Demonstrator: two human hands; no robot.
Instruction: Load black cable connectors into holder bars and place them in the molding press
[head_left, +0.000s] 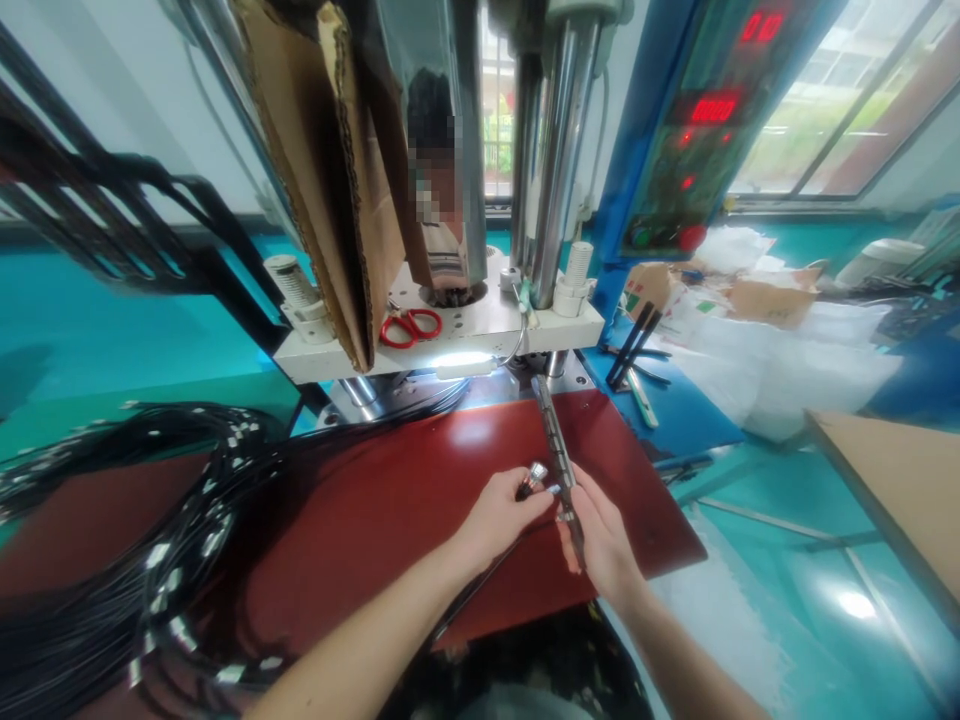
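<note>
My left hand [495, 518] is closed on a black cable, and a shiny metal connector [537, 472] sticks up past its fingers. The cable trails back under my left wrist. In my right hand [602, 533] is a long, narrow dark metal bar [555, 436] with notches along it, tilted with its far end near the press base. Both hands are close together above the reddish-brown board [360, 520]; the left fingertips are beside the bar, and whether they touch it I cannot tell.
A big bundle of black cables [217, 450] with white tips lies at the left. Ahead stands a press [480, 330] with a lit lamp, red-handled scissors [411, 327] and cardboard [352, 200] on it. Pliers [636, 345] and a cutter [643, 400] are on the blue surface, right.
</note>
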